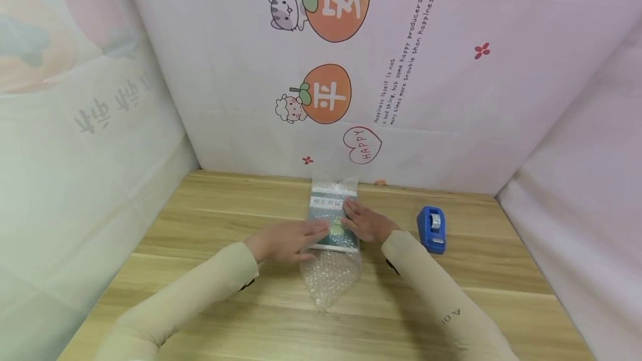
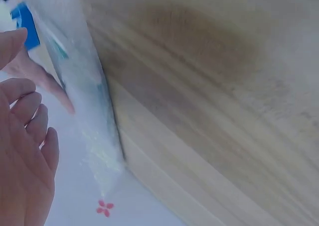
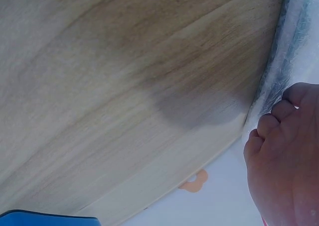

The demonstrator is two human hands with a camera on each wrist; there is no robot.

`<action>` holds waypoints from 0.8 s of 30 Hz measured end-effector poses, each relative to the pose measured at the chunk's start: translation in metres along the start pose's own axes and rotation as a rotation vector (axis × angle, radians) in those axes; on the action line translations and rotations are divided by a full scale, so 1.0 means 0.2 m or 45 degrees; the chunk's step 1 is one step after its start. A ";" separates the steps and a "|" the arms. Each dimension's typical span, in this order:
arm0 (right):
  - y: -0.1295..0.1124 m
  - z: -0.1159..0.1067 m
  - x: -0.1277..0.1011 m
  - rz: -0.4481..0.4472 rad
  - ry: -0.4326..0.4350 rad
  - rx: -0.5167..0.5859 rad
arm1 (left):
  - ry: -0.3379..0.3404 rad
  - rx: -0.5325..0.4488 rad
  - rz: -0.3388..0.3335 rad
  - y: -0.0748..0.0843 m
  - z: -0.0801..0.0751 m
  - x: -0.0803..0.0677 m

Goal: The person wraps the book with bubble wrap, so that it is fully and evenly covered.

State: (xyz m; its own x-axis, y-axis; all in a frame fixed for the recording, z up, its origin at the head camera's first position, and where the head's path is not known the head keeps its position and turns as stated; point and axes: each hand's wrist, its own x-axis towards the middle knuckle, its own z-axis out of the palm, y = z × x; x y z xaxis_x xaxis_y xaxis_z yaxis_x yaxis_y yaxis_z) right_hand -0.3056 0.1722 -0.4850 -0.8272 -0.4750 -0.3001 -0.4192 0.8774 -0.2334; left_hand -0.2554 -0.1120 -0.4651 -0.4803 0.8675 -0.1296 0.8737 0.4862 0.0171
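Your left hand lies flat with straight fingers on the bubble-wrap bag at mid-desk; your right hand presses likewise, holding nothing. Keep both palms flat, smoothing evenly. The tape dispenser sits rightward.

Print on the book inside the bubble wrap is too small to read. Both wrist views are blurred; the dispenser is cut off by the right-wrist picture's edge.
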 end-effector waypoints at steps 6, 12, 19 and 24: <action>0.01 0.00 0.00 -0.003 0.007 -0.006 | 0.151 0.141 0.252 0.08 0.03 -0.05; 0.00 0.00 0.00 -0.016 0.006 -0.007 | 0.076 0.144 0.314 0.18 0.04 -0.09; 0.00 -0.01 -0.01 -0.040 0.009 -0.006 | 0.027 0.163 0.325 0.29 0.06 -0.11; 0.00 -0.01 -0.01 -0.036 0.014 0.003 | 0.026 0.156 0.364 0.32 0.10 -0.10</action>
State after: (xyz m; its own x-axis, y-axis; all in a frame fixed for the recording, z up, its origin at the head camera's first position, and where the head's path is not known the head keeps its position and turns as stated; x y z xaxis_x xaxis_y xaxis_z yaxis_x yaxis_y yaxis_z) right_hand -0.3042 0.1726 -0.4822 -0.8192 -0.4986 -0.2835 -0.4413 0.8636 -0.2438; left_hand -0.1889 -0.1003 -0.4804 -0.2142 0.9698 -0.1165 0.9758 0.2071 -0.0702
